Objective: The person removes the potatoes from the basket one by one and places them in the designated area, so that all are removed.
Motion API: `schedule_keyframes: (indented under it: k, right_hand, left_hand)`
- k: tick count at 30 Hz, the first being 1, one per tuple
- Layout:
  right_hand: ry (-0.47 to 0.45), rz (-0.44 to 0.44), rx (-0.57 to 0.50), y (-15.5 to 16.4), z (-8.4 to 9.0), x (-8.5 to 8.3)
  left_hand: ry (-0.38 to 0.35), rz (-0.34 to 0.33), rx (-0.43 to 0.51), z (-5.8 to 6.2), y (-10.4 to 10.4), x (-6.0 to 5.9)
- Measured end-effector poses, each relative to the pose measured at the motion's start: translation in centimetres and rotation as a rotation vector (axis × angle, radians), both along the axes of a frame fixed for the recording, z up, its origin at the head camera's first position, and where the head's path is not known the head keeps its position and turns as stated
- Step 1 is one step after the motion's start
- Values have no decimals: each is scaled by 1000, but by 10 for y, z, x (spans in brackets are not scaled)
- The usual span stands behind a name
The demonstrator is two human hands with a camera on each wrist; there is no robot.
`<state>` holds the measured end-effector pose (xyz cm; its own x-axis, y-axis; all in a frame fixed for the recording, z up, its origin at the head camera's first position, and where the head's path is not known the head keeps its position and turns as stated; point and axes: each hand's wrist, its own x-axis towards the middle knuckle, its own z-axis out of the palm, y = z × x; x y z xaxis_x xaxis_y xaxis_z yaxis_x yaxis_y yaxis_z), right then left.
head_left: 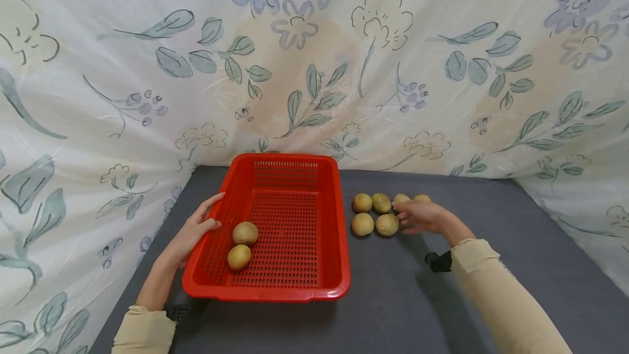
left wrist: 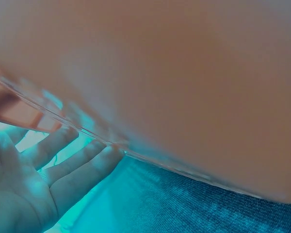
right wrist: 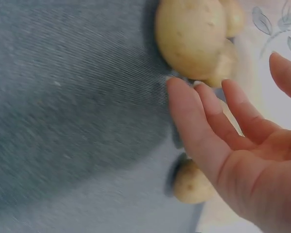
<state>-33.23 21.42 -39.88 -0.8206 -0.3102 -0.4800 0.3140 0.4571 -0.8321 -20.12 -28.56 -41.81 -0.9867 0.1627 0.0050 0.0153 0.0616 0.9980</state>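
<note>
A red plastic basket with slotted walls stands on the left of the table, and two potatoes lie in its left part. My left hand is at the basket's left side, its fingertips at the rim. Its fingers stretch along the basket's outer side in the left wrist view. To the right of the basket, several potatoes lie in two rows. Over their right end hovers my right hand, fingers slightly bent and apart, nothing in its grasp. A large potato is just beyond its fingertips in the right wrist view.
The dark grey tabletop carries the basket and the loose potatoes. A floral cloth hangs behind and along both sides of the table. Black wrist cameras jut out beneath the sleeves.
</note>
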Motion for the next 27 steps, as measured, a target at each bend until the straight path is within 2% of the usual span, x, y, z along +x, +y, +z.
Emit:
schedule_keyframes:
  k: [4, 12, 20, 27]
  right_hand:
    - [19, 22, 31, 1, 15, -3]
    - [25, 95, 17, -7, 51, -11]
    - [40, 141, -14, -36, 81, -18]
    - [72, 144, -101, -69, 96, -21]
  left_hand:
    - [-2, 0, -2, 0, 0, 0]
    - [-10, -1, 5, 1, 0, 0]
    - [-10, -10, 10, 1, -1, 0]
    - [-6, -9, 12, 1, -1, 0]
